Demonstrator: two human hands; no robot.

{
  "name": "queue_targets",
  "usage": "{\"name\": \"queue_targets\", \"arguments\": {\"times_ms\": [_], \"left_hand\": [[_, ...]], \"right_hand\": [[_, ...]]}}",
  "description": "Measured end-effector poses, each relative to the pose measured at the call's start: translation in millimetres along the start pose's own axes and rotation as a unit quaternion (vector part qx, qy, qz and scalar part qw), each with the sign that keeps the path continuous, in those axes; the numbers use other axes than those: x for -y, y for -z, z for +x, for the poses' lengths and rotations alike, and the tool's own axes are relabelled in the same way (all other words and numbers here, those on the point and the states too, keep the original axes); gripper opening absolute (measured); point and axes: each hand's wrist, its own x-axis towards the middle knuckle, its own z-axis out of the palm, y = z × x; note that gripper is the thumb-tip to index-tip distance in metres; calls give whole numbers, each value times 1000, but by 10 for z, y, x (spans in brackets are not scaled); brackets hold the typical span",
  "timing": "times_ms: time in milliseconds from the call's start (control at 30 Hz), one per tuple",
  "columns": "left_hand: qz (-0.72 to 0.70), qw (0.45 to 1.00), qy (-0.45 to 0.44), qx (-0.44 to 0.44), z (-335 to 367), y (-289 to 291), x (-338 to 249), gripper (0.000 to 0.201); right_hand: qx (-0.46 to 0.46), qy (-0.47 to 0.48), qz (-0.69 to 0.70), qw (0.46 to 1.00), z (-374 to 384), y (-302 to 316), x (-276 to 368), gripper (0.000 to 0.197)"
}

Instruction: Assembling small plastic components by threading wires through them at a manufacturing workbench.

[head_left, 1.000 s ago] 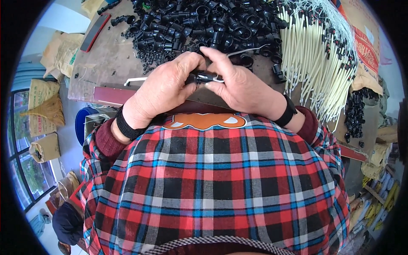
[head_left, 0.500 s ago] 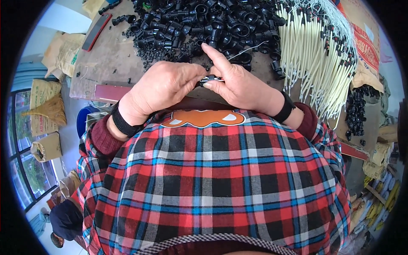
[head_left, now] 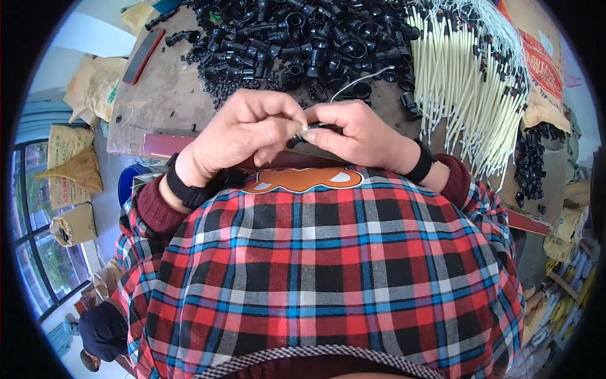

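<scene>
At the table's near edge my two hands meet in front of my chest. My left hand (head_left: 245, 131) pinches a tiny pale bit, perhaps a string end, against the right fingertips. Thumb and bent index finger of my right hand (head_left: 361, 134) close on a small black plastic piece (head_left: 295, 141), mostly hidden by the fingers. A thin white string (head_left: 361, 78) runs up from behind the right hand toward a heap of black plastic pipe-like fittings (head_left: 315, 47). Right of the heap lies a thick row of cream-coloured thin tubes (head_left: 451, 82) with black ends and white strings.
Small black pieces (head_left: 224, 88) are scattered before the heap. A red-edged phone (head_left: 144, 55) lies at the table's far left. Further black parts (head_left: 530, 167) lie at the right, beside a printed sack (head_left: 543, 63). A blue bucket (head_left: 129, 183) stands left of the table.
My right index finger, stretched out before, has bent down to the thumb. My left hand has turned, its fingertips now pinching at the right ones. The black piece shows less.
</scene>
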Motion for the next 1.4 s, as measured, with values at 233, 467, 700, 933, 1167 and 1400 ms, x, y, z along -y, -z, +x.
{"name": "queue_targets", "arguments": {"times_ms": [233, 467, 700, 933, 1167, 1400], "left_hand": [[391, 899, -114, 160, -18, -21, -244, 23], [647, 671, -355, 72, -44, -14, -344, 36], [541, 795, -269, 47, -72, 76, -125, 31], [484, 862, -127, -83, 215, 370, 376, 19], [653, 751, -60, -84, 677, 138, 350, 13], [695, 712, -67, -75, 751, -43, 365, 13]], "right_hand": [[118, 5, 52, 992, 1, 126, 124, 21], [47, -74, 295, 951, -30, 47, 33, 17], [59, -207, 345, 913, -37, 197, 35, 16], [-26, -272, 356, 894, -35, 333, -99, 16], [-54, -286, 343, 893, -21, 317, -131, 15], [-41, -281, 321, 904, -52, 291, -139, 13]]}}
